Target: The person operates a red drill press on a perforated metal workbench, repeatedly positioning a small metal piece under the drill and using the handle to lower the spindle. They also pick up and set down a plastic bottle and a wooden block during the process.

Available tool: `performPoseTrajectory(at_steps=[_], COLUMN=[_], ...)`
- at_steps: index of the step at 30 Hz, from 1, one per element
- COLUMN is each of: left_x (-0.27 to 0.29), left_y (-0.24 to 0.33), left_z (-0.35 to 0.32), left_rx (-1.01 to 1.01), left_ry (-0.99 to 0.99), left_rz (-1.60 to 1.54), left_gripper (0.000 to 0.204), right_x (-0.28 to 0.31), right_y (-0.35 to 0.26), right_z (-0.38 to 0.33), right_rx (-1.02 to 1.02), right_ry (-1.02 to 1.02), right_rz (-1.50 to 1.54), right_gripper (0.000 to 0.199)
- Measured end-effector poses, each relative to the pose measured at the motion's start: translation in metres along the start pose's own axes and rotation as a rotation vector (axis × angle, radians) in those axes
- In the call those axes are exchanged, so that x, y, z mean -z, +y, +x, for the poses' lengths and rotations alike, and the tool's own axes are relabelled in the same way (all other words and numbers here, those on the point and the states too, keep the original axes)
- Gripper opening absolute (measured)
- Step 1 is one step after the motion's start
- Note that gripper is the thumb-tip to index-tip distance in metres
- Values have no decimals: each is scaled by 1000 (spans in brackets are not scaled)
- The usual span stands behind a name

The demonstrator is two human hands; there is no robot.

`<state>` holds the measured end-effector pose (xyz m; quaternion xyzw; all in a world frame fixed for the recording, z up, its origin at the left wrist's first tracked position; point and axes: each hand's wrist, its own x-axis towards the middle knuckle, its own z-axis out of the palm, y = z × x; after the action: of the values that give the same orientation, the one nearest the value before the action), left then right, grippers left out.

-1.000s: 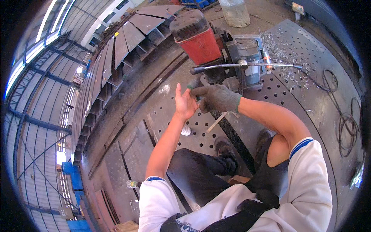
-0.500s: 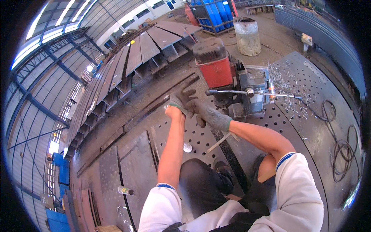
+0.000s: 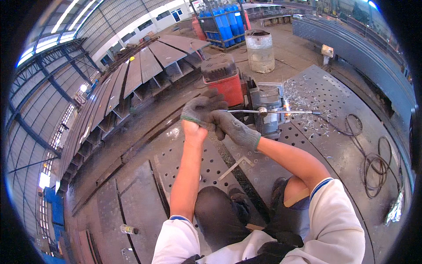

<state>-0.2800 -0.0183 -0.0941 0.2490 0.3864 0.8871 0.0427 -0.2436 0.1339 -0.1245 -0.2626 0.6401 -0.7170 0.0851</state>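
Both of my hands wear grey knit work gloves and meet in front of the red and black drilling machine. My left hand has its fingers stretched out to the right, close to the left end of the machine's long metal lever. A green-edged cuff shows at that wrist. My right hand presses against the palm side of the left glove, its fingers closed on the fabric near the thumb. The fingertips overlap, so the exact grip is partly hidden.
Metal shavings litter the perforated steel plate right of the machine. A coiled cable lies farther right. Below my hands rests an angled flat metal strip. A small bottle lies at lower left; steel beams stand beyond.
The view has shifted, moving the machine and background left and slightly down. My hands have come closer together, the right one now overlapping the left glove more.
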Motion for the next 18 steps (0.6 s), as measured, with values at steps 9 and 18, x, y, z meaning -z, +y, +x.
performPoseTrajectory(at_steps=[9,18], left_x=[-6,49], left_y=[24,14], left_z=[3,13], left_rx=[193,36], left_ry=[285,350], left_rz=[-164,-47], left_gripper=[84,79], right_x=[-37,-60], right_y=[-15,-12], right_z=[12,35], right_rx=[80,200], right_ry=[-59,-32], right_rz=[-190,-404], right_gripper=[36,26])
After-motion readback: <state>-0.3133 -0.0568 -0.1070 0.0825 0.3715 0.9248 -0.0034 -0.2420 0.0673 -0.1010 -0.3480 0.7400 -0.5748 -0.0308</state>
